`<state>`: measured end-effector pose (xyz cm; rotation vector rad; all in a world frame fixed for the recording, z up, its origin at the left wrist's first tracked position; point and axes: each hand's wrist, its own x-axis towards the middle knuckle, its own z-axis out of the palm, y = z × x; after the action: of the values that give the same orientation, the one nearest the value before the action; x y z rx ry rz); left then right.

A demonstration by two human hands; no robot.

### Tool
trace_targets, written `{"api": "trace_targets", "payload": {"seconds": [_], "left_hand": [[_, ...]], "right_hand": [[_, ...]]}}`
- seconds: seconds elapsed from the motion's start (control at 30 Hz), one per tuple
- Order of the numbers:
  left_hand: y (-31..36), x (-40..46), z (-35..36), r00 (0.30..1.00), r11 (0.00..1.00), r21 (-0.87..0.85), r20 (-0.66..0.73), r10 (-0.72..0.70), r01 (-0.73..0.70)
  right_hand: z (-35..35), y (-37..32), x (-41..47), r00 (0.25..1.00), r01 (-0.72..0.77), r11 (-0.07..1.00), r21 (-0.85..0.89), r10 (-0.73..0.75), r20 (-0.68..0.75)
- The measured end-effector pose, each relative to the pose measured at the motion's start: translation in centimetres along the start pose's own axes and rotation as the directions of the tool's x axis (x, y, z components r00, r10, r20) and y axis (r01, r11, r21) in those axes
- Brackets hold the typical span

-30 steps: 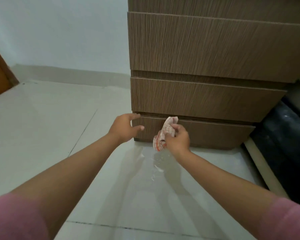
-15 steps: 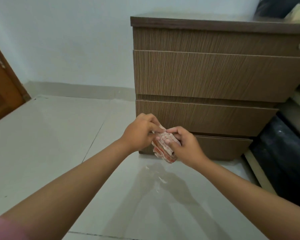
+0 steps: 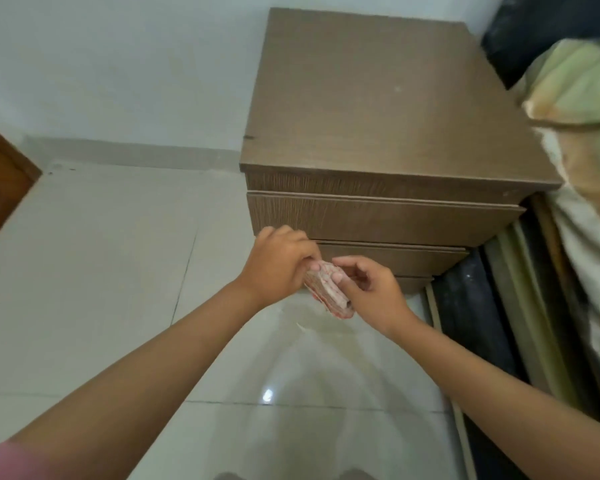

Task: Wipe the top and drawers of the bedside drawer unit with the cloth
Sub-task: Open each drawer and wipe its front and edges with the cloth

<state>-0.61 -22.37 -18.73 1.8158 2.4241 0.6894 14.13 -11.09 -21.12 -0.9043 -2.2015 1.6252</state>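
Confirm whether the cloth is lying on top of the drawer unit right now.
No, the cloth is held between the left hand and right hand in front of the drawer unit.

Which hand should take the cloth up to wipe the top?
Right, probably. The right hand holds most of the cloth and is on the side nearer the unit. The left hand only pinches its upper edge.

Pale wall, glossy tiled floor, bed at right.
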Motion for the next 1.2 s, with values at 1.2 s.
{"api": "trace_targets", "payload": {"seconds": [1.2], "left_hand": [[24.5, 15.3, -26.7, 0.712, 0.047, -0.802, 0.500, -0.494, 0.596]], "right_hand": [[-21.7, -31.1, -4.6, 0.857, -0.140, 0.657, 0.740, 0.455, -0.242]]}}
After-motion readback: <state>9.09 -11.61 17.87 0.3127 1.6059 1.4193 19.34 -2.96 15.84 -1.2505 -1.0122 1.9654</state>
